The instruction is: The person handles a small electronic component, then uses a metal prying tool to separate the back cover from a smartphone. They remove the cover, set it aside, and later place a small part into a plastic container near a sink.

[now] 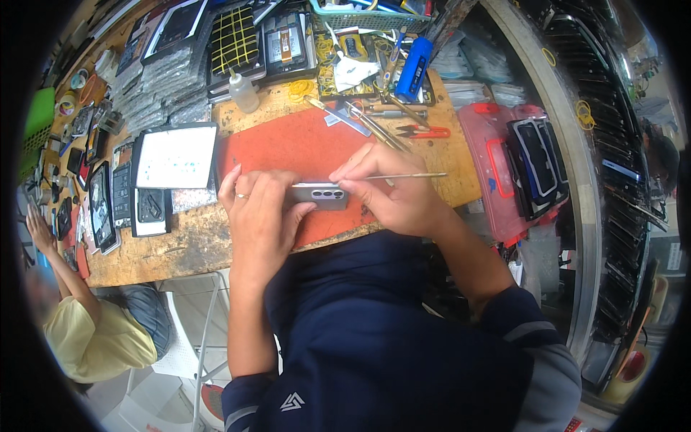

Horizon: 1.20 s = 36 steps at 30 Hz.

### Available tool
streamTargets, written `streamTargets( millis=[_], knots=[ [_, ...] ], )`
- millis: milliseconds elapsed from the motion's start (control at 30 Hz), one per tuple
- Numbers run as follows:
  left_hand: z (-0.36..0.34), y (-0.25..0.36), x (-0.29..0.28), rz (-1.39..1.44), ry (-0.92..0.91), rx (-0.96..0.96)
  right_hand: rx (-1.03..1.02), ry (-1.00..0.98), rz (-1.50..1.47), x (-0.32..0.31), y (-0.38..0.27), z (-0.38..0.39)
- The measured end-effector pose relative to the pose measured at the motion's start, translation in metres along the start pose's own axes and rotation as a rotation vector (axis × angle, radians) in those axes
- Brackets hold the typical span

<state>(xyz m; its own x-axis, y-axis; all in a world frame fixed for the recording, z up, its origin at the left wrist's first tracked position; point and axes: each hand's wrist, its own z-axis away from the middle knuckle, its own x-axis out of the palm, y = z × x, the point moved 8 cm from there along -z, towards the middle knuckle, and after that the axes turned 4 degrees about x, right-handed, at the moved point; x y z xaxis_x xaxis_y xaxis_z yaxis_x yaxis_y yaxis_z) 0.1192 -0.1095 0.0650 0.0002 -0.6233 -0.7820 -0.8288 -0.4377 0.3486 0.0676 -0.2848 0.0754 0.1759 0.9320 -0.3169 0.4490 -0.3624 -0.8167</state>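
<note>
Your left hand [260,209] clamps the grey phone [320,195] while your right hand [392,198] pinches a thin metal tool [407,176]; pushing harder could make it slip and gouge the casing.

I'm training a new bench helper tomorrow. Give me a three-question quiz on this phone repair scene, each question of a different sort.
1. True or false: the left hand rests on the grey phone with three camera lenses.
2. What does the right hand hold? A) the blue cylindrical torch B) a thin metal rod tool C) the red-handled cutters
3. Fill in: the phone lies over a flat ___ coloured work mat on the worn wooden bench.

Key: 1 true. 2 B, the thin metal rod tool; the blue cylindrical torch and red-handled cutters lie untouched further back. 3 red.
</note>
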Motion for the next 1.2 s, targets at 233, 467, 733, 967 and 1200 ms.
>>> streamTargets(
  millis=[233, 467, 733, 967, 1200],
  knots=[
    [-0.002, -0.003, 0.002, 0.01, -0.009, -0.011, 0.04, -0.028, 0.035, 0.002, 0.004, 0.003],
    [-0.006, -0.007, 0.008, 0.04, -0.013, 0.039, -0.142, 0.046, 0.141, 0.005, 0.003, 0.009],
    [-0.004, -0.008, 0.005, 0.081, 0.013, 0.026, -0.091, 0.035, -0.045, 0.026, 0.014, -0.011],
    [-0.008, -0.003, 0.001, -0.005, -0.039, 0.081, 0.373, -0.216, -0.076, 0.013, 0.03, -0.029],
    [-0.005, -0.009, 0.004, 0.041, -0.013, 0.001, 0.473, -0.279, -0.126, 0.015, 0.031, -0.029]
  ],
)
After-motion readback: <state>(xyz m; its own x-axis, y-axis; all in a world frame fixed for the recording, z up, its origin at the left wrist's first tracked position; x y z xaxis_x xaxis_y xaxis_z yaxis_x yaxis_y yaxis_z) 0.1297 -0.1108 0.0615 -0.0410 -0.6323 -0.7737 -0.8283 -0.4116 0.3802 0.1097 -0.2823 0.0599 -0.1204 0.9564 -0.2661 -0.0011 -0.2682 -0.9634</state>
